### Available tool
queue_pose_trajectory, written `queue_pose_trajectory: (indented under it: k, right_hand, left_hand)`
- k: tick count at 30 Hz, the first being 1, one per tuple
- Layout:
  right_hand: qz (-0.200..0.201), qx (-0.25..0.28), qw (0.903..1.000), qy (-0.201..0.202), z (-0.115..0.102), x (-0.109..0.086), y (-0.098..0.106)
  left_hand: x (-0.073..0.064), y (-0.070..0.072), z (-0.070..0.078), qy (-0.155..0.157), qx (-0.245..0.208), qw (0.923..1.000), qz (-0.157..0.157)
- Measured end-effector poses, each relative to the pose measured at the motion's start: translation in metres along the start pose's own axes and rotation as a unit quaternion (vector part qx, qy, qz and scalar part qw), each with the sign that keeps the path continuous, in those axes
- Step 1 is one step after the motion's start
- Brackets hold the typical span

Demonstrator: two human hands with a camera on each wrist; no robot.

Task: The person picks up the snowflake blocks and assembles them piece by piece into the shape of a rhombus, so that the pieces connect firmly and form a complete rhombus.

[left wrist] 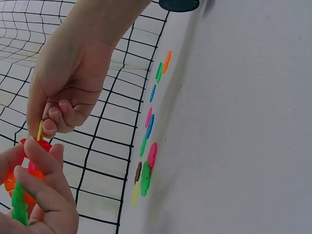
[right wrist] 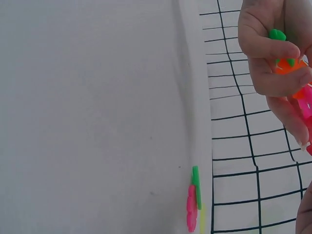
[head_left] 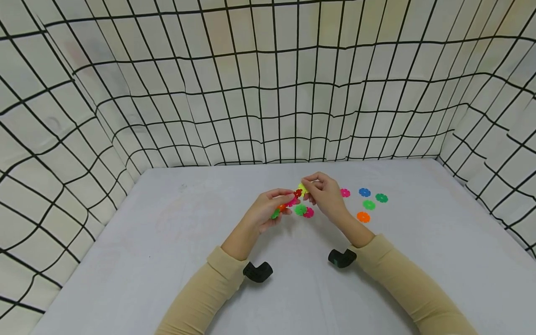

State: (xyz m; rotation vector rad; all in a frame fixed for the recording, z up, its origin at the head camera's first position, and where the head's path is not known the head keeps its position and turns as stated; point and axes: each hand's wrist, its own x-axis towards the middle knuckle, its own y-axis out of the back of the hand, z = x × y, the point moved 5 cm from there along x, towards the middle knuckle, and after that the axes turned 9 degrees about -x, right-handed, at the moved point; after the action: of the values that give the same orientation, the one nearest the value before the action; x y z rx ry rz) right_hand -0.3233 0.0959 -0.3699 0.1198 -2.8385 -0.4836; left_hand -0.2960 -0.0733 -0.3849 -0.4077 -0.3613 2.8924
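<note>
Held up over the white table, my left hand (head_left: 264, 209) grips a short chain of notched plastic flower discs. Along it come a green disc (left wrist: 19, 204), an orange disc (right wrist: 287, 68), a pink disc (right wrist: 305, 101) and a red disc (head_left: 298, 192). Its fingers partly cover the chain. My right hand (head_left: 328, 194) pinches a yellow disc (head_left: 302, 188) between thumb and index finger, right at the red end. Seen from the left wrist, the yellow disc is edge-on, close over the red one, and the other right fingers are curled in.
Below the hands a light green disc (head_left: 299, 210) and a pink disc (head_left: 308, 212) overlap on the table (head_left: 188, 260). Several loose discs, among them a blue one (head_left: 365, 192) and an orange one (head_left: 363, 217), lie to the right. Black netting (head_left: 268, 88) surrounds the far sides.
</note>
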Motion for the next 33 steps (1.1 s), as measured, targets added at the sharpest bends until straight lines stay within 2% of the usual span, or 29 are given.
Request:
queue_pose_trajectory:
  k: [9, 17, 26, 29, 33]
  right_hand:
    - [0.026, 0.032, 0.999, -0.016, -0.002, -0.001, -0.009]
    - [0.034, 0.066, 0.9969, -0.026, -0.004, -0.004, -0.016]
    - [-0.013, 0.032, 0.9993, -0.016, -0.004, 0.002, -0.008]
    - [-0.036, 0.026, 0.999, -0.007, -0.002, 0.003, -0.007]
    - [-0.051, 0.016, 0.9985, -0.015, 0.003, 0.005, -0.003]
  left_hand:
    - [-0.003, 0.003, 0.005, -0.017, -0.019, 0.9995, 0.019]
    - [-0.005, 0.002, 0.006, -0.016, -0.026, 0.9994, 0.015]
    - [-0.001, 0.001, 0.005, -0.007, -0.023, 0.9997, -0.003]
    - [0.0, 0.003, 0.004, -0.002, -0.025, 0.9997, 0.0]
    - [0.002, 0.007, 0.004, 0.004, -0.03, 0.9995, 0.006]
